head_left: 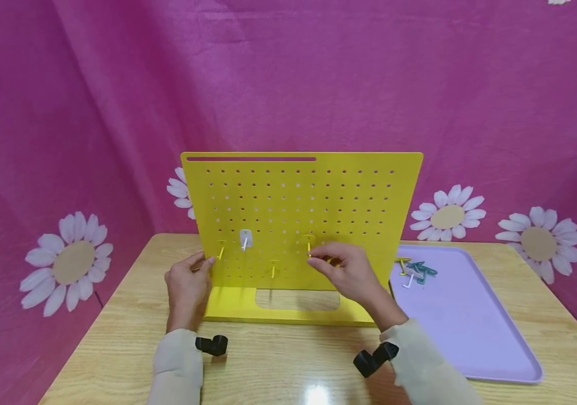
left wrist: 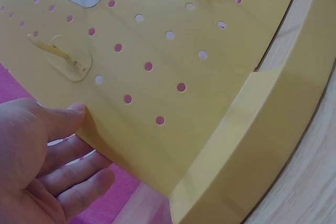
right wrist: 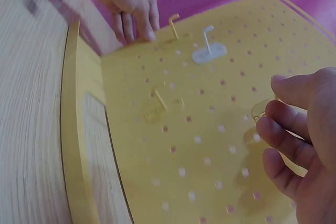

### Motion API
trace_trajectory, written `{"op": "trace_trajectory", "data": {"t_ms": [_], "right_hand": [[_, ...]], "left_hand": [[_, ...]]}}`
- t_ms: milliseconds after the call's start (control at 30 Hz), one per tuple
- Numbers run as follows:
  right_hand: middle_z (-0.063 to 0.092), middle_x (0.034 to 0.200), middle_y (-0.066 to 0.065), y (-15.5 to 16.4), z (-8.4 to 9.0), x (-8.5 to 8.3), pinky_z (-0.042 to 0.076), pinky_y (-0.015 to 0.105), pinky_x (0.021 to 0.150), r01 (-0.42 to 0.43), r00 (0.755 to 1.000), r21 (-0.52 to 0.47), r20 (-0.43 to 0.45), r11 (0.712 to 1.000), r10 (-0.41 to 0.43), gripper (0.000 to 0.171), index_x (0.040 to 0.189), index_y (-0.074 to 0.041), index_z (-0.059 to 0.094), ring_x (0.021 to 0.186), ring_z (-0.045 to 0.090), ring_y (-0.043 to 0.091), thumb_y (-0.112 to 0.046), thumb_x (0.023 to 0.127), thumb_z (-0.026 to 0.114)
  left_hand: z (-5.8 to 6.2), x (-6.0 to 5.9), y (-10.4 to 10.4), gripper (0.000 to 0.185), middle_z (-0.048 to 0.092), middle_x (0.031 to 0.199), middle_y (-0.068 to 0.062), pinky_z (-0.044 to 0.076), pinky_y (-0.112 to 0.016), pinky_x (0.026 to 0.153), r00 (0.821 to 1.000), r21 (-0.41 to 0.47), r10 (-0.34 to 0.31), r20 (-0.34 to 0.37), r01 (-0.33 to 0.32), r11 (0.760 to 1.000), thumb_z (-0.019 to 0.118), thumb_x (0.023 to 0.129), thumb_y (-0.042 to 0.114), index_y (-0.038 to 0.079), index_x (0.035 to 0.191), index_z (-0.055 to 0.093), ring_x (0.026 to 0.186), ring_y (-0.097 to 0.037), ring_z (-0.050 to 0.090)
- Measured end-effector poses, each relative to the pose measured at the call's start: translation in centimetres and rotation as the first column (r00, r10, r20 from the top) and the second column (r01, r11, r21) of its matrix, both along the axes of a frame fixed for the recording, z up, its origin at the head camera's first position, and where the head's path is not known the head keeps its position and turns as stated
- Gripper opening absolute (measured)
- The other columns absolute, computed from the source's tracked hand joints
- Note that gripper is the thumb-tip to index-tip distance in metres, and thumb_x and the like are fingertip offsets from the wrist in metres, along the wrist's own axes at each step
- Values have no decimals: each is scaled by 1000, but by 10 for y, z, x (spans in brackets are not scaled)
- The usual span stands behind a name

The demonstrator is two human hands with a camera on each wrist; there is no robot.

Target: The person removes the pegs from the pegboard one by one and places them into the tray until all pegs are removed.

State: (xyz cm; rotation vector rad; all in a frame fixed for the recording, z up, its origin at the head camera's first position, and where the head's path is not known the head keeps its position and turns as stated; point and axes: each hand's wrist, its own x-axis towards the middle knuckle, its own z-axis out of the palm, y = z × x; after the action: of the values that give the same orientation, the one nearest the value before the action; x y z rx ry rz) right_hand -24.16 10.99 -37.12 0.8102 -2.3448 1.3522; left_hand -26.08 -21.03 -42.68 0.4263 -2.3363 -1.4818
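Observation:
A yellow pegboard (head_left: pixel 298 214) stands upright on its base on the wooden table. My left hand (head_left: pixel 196 271) grips its left edge, thumb (left wrist: pixel 62 119) on the front and fingers behind. My right hand (head_left: pixel 323 260) is at the board's lower middle and pinches a yellow hook (head_left: pixel 309 246) against the holes; the right wrist view shows that hook (right wrist: pixel 259 109) at my fingertips (right wrist: pixel 281 111). On the board hang a yellow hook (head_left: pixel 221 249) near the left edge, a white hook (head_left: pixel 246 239) beside it, and another yellow hook (head_left: pixel 273 269) lower down.
A lilac tray (head_left: pixel 470 320) lies to the right of the board, with several loose yellow, white and teal hooks (head_left: pixel 415 271) at its far left corner. A pink flowered cloth hangs behind and on both sides. Bare table (head_left: pixel 278 365) lies in front of the board.

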Motion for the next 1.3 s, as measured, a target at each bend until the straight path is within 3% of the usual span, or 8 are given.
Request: {"op": "trace_trajectory", "data": {"t_ms": [533, 833, 1033, 1300], "right_hand": [[73, 91, -1, 74, -13, 15, 57, 30, 70, 168, 984, 36, -66, 985, -165, 11, 99, -3, 78, 78, 65, 13, -3, 87, 77], [73, 85, 1, 117, -21, 21, 52, 17, 62, 233, 965, 40, -133, 972, -226, 13, 94, -2, 78, 71, 63, 9, 5, 82, 78], [73, 83, 3, 149, -26, 23, 50, 13, 61, 323, 939, 80, -157, 943, -308, 17, 95, -1, 79, 70, 61, 3, 7, 80, 80], [74, 86, 9, 182, -40, 18, 49, 15, 57, 413, 910, 144, -90, 899, -404, 14, 97, 0, 79, 72, 57, -1, -1, 83, 79]], "left_hand": [[0, 2, -1, 38, 70, 118, -15, 52, -46, 95, 1000, -35, 3, 14, -3, 999, 68, 98, 22, 9, 133, 65, 113, -33, 63], [1, 2, 0, 37, 71, 115, -15, 50, -48, 97, 1000, -56, 8, 10, -7, 998, 68, 98, 22, 9, 132, 67, 113, -34, 62], [2, 0, 0, 39, 67, 124, -15, 50, -46, 98, 1000, -25, -1, 25, 2, 1000, 67, 98, 23, 9, 134, 65, 117, -34, 59], [2, 0, 0, 38, 68, 121, -15, 51, -46, 96, 1000, -17, 3, 26, -3, 1000, 68, 98, 22, 9, 133, 66, 115, -33, 61]]}}
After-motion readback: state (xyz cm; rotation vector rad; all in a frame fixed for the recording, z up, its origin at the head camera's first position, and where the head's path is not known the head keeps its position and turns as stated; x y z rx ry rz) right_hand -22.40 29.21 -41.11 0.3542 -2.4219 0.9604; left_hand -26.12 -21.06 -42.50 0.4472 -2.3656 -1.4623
